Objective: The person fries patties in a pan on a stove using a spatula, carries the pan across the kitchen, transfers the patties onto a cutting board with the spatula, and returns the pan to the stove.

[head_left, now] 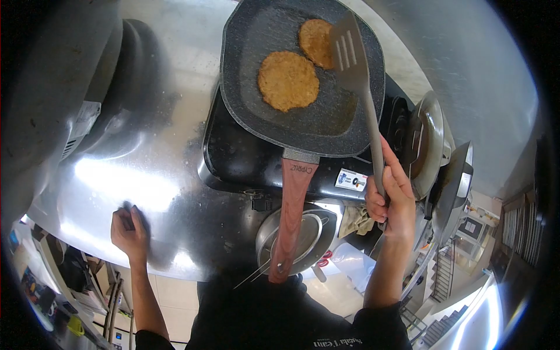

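My right hand [392, 195] is closed around the handle of a grey slotted spatula [350, 58]. The spatula's head is over the right side of a dark speckled pan [291, 129], overlapping the edge of the smaller-looking brown patty [315, 42]. A second brown patty [288, 81] lies flat in the pan, left of and below the first. The pan sits on a black portable stove [245, 157], its wooden handle [296, 204] pointing toward my body. At the lower left, my left hand [129, 232] rests at the steel counter with its fingers curled; whether they hold anything is hidden.
A metal bowl with a strainer [315, 230] stands below the stove, under the pan's handle. Red-handled scissors [324, 258] and a cloth [356, 221] lie beside it. Metal pans [429, 146] stand at the right, and a large metal vessel [52, 87] fills the left.
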The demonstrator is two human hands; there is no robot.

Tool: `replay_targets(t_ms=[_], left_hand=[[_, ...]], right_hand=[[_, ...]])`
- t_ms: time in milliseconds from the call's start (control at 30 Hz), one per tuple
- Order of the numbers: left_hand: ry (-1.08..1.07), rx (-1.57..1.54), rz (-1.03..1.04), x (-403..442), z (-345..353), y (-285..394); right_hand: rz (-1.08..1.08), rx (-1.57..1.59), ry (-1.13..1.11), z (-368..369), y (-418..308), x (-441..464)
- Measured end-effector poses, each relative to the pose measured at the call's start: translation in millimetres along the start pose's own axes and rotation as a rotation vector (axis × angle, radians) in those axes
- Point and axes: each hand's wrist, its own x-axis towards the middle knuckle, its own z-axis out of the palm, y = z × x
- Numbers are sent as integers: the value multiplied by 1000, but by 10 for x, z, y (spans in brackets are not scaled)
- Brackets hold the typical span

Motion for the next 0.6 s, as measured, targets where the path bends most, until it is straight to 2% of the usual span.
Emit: replay_targets(t_ms=[133,600], left_hand=[[10,4,14,19,-14,37],[1,-4,-3,16,-30,37]], right_hand=[[-39,-4,15,26,-20,-3],[34,-24,-101,-16,-92,-38]])
